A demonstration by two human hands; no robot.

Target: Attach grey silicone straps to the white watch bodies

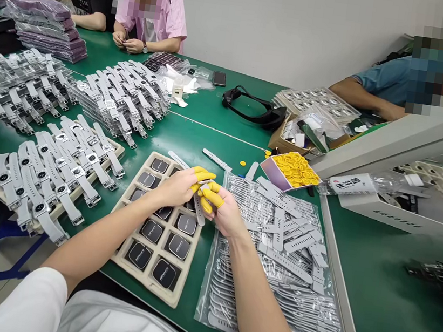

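My left hand and my right hand, both with yellow finger cots, meet above the tray. Their fingers are pinched together on a light grey watch strap, whose holed end hangs down between them. A watch case at its end, if any, is hidden by the fingers. Below lies a cream tray with dark square watch heads in its pockets. Another grey strap end shows just beyond my left hand. Right of the tray, a clear bag holds many grey straps, some loose on top.
Strapped watches fill a tray at left, with stacked trays of more behind. A box of yellow finger cots, a plastic bottle and black goggles-like gear stand around the green table. Other people sit across it.
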